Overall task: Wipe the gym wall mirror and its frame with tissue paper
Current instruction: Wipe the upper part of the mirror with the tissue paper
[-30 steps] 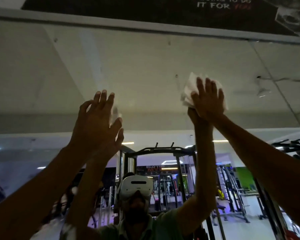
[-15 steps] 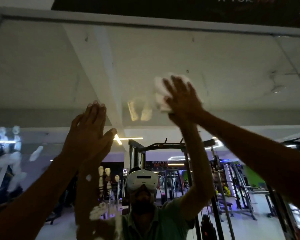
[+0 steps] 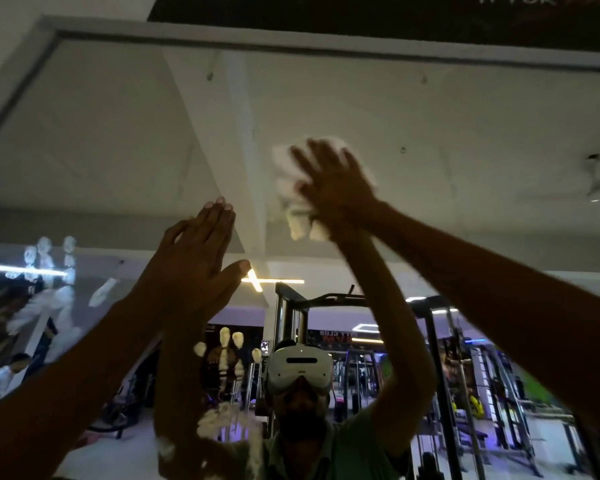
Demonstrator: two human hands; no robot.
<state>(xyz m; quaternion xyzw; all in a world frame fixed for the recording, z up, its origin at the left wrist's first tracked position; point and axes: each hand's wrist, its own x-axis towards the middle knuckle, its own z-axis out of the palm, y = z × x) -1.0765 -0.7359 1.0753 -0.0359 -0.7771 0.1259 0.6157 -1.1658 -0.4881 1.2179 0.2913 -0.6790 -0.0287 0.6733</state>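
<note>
the crumpled white tissue paper (image 3: pixel 284 174) lay between the right hand (image 3: pixel 336 188) and the glass wall mirror (image 3: pixel 465 133), up-right of the left hand (image 3: pixel 191 268).

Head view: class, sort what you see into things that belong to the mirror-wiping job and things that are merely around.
Belongs to the job:
mirror
frame
tissue
right hand, pressing the tissue to the glass
left hand, flat on the glass
handprints

Just around:
poster
gym machines, reflected

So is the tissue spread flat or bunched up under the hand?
Bunched: the tissue paper shows as a blurred, crumpled wad beside the right hand pressing it to the mirror.
</note>
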